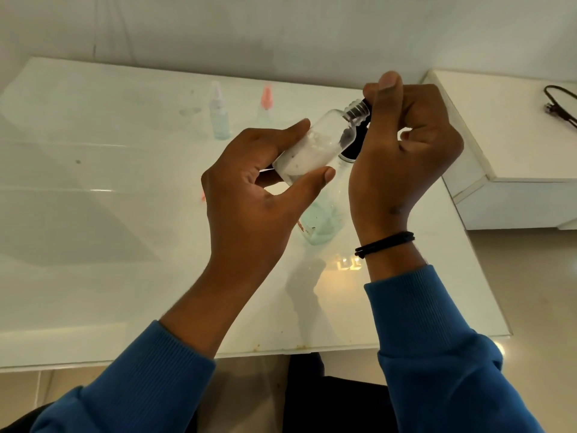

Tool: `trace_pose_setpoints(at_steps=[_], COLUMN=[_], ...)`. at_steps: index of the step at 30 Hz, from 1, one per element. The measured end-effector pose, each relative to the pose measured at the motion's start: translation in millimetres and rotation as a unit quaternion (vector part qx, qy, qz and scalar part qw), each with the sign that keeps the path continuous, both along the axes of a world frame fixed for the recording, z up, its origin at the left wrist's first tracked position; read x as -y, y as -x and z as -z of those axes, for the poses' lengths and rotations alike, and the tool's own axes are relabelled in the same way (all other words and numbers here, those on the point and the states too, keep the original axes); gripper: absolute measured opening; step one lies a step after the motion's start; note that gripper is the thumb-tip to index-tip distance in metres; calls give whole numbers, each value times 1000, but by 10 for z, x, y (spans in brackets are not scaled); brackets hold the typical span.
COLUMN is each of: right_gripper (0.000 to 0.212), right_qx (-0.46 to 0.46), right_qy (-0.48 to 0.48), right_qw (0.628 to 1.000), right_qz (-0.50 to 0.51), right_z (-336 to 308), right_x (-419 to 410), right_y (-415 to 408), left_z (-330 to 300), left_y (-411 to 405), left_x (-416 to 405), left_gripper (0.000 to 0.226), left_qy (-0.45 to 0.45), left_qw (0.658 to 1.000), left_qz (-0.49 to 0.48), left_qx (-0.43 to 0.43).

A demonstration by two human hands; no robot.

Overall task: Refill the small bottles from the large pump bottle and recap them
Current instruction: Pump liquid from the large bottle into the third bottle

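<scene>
My left hand (259, 185) grips a small clear bottle (315, 148) partly filled with white liquid, tilted with its threaded neck pointing up and right. My right hand (402, 145) pinches a black cap (366, 108) at that neck between thumb and fingers. Below both hands, the large clear bottle (321, 223) with pale green liquid stands on the table; its black pump top is mostly hidden behind my right hand. Two small spray bottles stand farther back: one with a clear top (218, 115) and one with a pink top (266, 104).
The white glossy table (125, 245) stretches to the left and toward me. A white box-like unit (512, 151) sits at the right, with a black cable (559, 104) on top. A wall runs behind the table.
</scene>
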State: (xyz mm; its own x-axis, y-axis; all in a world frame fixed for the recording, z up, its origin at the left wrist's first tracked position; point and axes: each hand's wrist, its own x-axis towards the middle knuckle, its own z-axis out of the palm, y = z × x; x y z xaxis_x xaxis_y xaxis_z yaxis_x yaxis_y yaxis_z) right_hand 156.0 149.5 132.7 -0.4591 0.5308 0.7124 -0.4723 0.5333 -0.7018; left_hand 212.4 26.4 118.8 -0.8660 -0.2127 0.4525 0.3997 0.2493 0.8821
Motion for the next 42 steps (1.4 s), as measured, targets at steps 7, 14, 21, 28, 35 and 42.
trace_pose_setpoints(at_steps=[7, 14, 21, 28, 35, 42], right_gripper=[31, 32, 31, 30, 28, 27], right_qx=[4, 4, -3, 3, 0, -12], right_qy=[-5, 5, 12, 3, -7, -16], right_qw=[1000, 1000, 1000, 1000, 1000, 1000], right_qz=[1, -4, -14, -4, 5, -5], right_z=[-13, 19, 15, -24, 25, 64], right_x=[-13, 11, 22, 10, 21, 9], right_y=[8, 4, 6, 8, -16, -24], left_z=[7, 22, 11, 0, 22, 30], left_y=[0, 9, 7, 3, 0, -2], left_x=[-1, 3, 0, 5, 4, -1], left_gripper=[48, 49, 49, 48, 49, 49], left_qy=[2, 6, 7, 7, 9, 13], left_qw=[1000, 1000, 1000, 1000, 1000, 1000], left_qz=[2, -3, 0, 2, -2, -5], left_qx=[0, 4, -2, 1, 1, 2])
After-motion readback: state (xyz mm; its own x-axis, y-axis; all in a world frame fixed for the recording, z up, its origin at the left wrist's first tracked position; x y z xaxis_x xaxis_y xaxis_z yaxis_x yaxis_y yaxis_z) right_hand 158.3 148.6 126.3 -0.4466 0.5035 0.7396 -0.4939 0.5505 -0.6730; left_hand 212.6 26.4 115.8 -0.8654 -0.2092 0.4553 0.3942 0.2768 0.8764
